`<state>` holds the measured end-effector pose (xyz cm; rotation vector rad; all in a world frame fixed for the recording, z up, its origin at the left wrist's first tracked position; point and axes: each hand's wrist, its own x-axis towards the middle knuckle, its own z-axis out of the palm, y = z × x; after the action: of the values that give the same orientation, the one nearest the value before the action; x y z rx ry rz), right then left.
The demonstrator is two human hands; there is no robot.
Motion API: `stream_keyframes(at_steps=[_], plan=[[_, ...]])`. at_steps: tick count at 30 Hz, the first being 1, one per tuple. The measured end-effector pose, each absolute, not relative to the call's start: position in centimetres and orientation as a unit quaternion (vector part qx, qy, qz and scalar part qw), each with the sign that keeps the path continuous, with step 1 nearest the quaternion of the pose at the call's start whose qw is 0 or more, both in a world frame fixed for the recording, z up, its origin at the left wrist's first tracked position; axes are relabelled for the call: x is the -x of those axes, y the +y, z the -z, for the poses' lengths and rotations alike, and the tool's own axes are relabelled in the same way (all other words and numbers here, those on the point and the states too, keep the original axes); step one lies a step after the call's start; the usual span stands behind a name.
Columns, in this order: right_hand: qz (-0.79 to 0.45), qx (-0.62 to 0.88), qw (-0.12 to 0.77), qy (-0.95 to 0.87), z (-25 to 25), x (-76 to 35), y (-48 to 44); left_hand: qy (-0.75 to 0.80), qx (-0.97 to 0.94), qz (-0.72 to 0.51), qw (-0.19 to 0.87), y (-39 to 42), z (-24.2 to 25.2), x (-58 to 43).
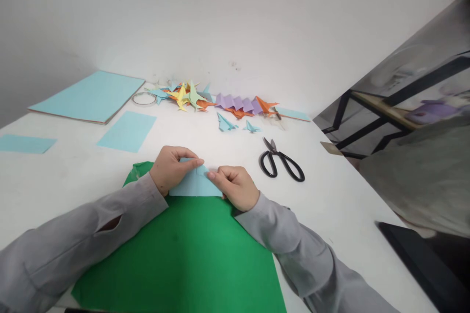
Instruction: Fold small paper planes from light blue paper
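A light blue piece of paper (194, 186) with a sloped, folded upper edge is held between both hands, above a green sheet (183, 254). My left hand (171, 168) pinches the paper near its top, thumb and forefinger closed on it. On the right slope of the same paper, my right hand (237, 186) is closed, its thumb pressing close to the top and other fingers partly hidden at the lower right corner. The paper's lower edge lies straight across the green sheet.
Black-handled scissors (282, 159) lie right of the hands. Behind are folded paper cranes (189, 95), a purple pleated paper strip (238, 102) and a tape roll (144, 99). Blue sheets (91, 95) are stacked back left. A dark flat object (414, 254) sits at the right edge.
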<state>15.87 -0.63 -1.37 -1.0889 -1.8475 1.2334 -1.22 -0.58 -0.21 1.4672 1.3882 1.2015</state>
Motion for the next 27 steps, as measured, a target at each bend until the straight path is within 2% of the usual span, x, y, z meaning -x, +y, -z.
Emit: stream_keyframes(at_steps=[4,10,16,22,27], plan=[[-0.492,0.412,0.324,-0.695,1.39,-16.34,-0.74,0.562,-0.539,-0.493,0.389,-0.22,0.15,1.53],[-0.518,0.403,0.373,-0.656,1.41,-16.19,-0.46,0.538,-0.558,-0.461,0.432,-0.67,-0.02,1.13],[-0.525,0.377,0.318,-0.694,1.28,-15.88,-0.47,0.492,-0.628,-0.401,0.45,-1.12,0.05,0.71],[-0.533,0.378,0.306,-0.692,1.35,-16.07,-0.48,0.449,-0.647,-0.327,0.522,-0.88,0.15,0.96],[-0.474,0.37,0.265,-0.753,1.02,-16.16,-0.66,0.461,-0.642,-0.332,0.516,-1.13,-0.25,0.83]])
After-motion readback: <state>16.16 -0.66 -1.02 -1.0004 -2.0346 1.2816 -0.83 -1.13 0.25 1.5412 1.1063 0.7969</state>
